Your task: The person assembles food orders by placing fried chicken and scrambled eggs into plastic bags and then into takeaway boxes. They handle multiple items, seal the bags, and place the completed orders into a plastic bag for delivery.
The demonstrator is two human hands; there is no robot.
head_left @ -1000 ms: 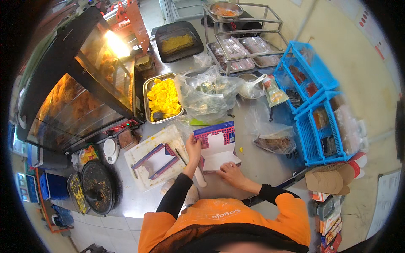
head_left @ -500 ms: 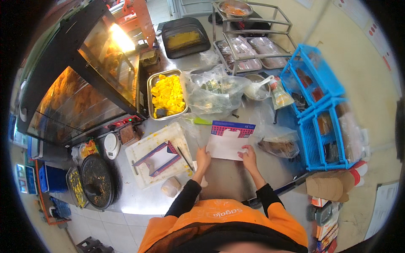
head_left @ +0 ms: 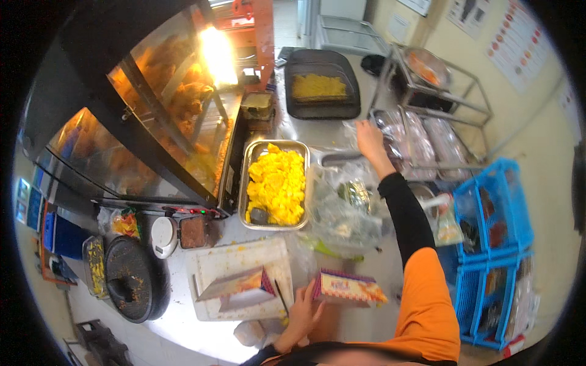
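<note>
My left hand (head_left: 303, 315) is at the near edge of the steel table, fingers apart, its fingertips touching the left end of a folded printed carton (head_left: 351, 287). My right arm stretches far forward. Up by the metal rack, the fingers of my right hand (head_left: 371, 144) are bent closed at a piece of clear plastic (head_left: 350, 132). A second carton (head_left: 241, 287), partly folded, lies on the white cutting board (head_left: 207, 259), with a dark thin utensil (head_left: 281, 297) beside it. A steel pan (head_left: 245, 183) of yellow food stands beyond the board, next to a large clear bag (head_left: 348, 210).
A lit glass food warmer (head_left: 165, 122) fills the left. A black tray (head_left: 323, 110) sits at the back. At right are a metal rack (head_left: 467, 116) and blue baskets (head_left: 488, 256). A white scale (head_left: 163, 236) and a black round lid (head_left: 137, 274) are left of the board.
My right hand has let go of the carton and reached forward to the rack. The carton now shows its printed side and looks folded. My view has shifted, too.
</note>
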